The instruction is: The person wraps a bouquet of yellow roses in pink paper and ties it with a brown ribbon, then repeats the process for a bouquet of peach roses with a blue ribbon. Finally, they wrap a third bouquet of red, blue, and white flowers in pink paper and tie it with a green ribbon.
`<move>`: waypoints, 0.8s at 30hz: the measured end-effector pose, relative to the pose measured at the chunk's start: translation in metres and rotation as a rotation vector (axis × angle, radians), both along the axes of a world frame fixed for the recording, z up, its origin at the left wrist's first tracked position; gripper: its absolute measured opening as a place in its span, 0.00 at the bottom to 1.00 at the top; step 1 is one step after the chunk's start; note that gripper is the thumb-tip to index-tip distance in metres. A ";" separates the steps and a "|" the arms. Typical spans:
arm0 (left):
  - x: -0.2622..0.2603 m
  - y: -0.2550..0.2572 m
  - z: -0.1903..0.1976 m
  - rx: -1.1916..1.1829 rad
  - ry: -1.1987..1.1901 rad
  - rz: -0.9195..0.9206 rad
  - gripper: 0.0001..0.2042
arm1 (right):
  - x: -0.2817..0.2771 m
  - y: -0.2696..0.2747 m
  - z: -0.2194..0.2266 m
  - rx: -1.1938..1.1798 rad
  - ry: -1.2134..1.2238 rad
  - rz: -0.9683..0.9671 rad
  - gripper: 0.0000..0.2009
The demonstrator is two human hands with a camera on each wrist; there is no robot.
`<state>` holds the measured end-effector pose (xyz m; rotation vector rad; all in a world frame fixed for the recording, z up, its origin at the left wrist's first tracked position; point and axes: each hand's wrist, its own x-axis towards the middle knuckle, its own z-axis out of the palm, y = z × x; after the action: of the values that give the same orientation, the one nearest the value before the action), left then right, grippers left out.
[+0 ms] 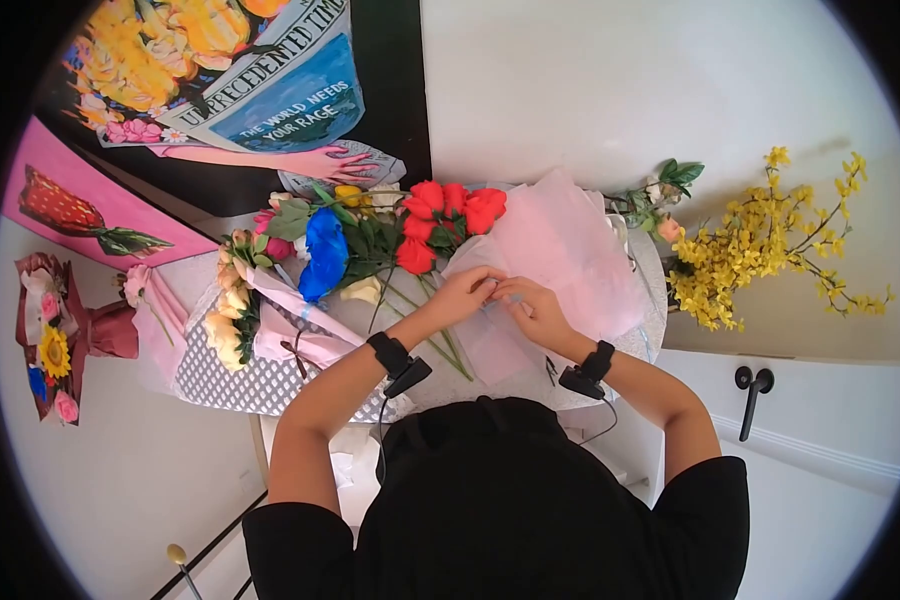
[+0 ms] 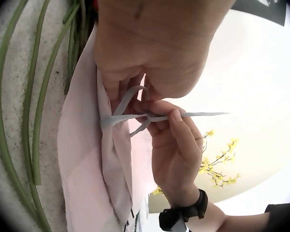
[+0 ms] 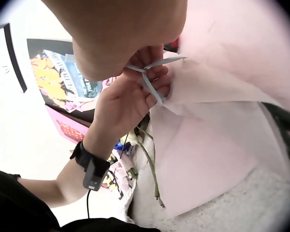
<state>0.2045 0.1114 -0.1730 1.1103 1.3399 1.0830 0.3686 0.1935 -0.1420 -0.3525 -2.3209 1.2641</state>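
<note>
Both hands meet at the gathered near end of a pink paper wrap [image 1: 575, 260], with a thin pale blue-grey ribbon [image 2: 123, 119] between them. My right hand [image 2: 176, 150] pinches the ribbon under its thumb, and a loose tail sticks out past it. Close against it, my left hand [image 3: 118, 106] holds another part of the ribbon in its curled fingers. A crossing of the ribbon shows between the hands, and a loop stands up beside the paper. Part of the left fingers is hidden behind the right hand in the right wrist view.
Red roses [image 1: 440, 215] and a blue flower [image 1: 324, 255] lie left of the wrap, their green stems [image 1: 455, 355] toward the person. Wrapped pale blooms [image 1: 228, 325] lie farther left. Yellow branches [image 1: 740, 255] stand at the right; painted pictures [image 1: 290, 100] lean behind.
</note>
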 end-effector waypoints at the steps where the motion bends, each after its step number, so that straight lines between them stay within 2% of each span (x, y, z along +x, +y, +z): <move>1: -0.001 0.000 -0.001 -0.015 -0.030 0.000 0.11 | -0.001 0.001 0.000 -0.071 0.016 0.006 0.05; 2: -0.001 -0.001 -0.002 -0.015 -0.031 0.002 0.11 | -0.001 0.001 -0.001 -0.071 0.016 0.008 0.05; 4: 0.001 -0.002 -0.004 0.042 0.077 0.049 0.11 | -0.002 -0.001 -0.005 -0.337 0.024 -0.022 0.04; 5: 0.002 -0.004 -0.004 0.041 0.077 0.049 0.11 | -0.002 0.000 -0.006 -0.339 0.023 -0.023 0.04; 7: 0.003 -0.008 0.001 0.378 0.573 0.167 0.09 | -0.002 0.001 -0.007 -0.115 0.041 -0.154 0.03; 8: 0.002 -0.012 0.005 0.377 0.573 0.165 0.09 | 0.000 0.005 -0.007 -0.117 0.041 -0.155 0.03; 10: -0.006 -0.024 0.015 0.542 1.104 -0.178 0.05 | 0.008 0.019 -0.006 -0.011 -0.390 -0.247 0.05; 11: -0.007 -0.029 0.015 0.542 1.103 -0.179 0.05 | 0.012 0.026 -0.011 -0.011 -0.390 -0.247 0.05; 13: -0.010 -0.036 0.015 0.624 1.342 -0.352 0.04 | 0.019 0.040 -0.033 0.205 -0.404 -0.212 0.09; 14: -0.011 -0.037 0.015 0.624 1.341 -0.353 0.04 | 0.021 0.042 -0.041 0.204 -0.405 -0.212 0.09; 16: -0.011 -0.037 0.014 0.719 1.414 -0.409 0.04 | 0.021 0.042 -0.045 -0.660 -0.450 -0.319 0.11; 17: -0.011 -0.038 0.011 0.717 1.411 -0.409 0.04 | 0.020 0.041 -0.039 -0.661 -0.453 -0.319 0.11; 19: -0.010 -0.037 0.010 0.610 1.360 -0.455 0.03 | 0.017 0.040 -0.022 -1.209 -0.198 -0.223 0.12; 20: -0.011 -0.035 0.014 0.609 1.362 -0.454 0.03 | 0.015 0.039 -0.019 -1.209 -0.198 -0.221 0.12; 22: -0.010 -0.028 0.023 0.810 1.453 -0.549 0.04 | 0.014 0.039 -0.014 -1.366 -0.015 -0.036 0.13; 23: -0.008 -0.026 0.025 0.811 1.453 -0.550 0.04 | 0.014 0.041 -0.012 -1.366 -0.014 -0.037 0.13; 24: -0.008 -0.025 0.028 0.853 1.490 -0.563 0.06 | 0.013 0.045 -0.010 -1.311 -0.048 0.078 0.15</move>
<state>0.1970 0.0863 -0.1454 3.0546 1.3491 0.2009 0.3817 0.2383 -0.1517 -0.6757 -1.1991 2.6619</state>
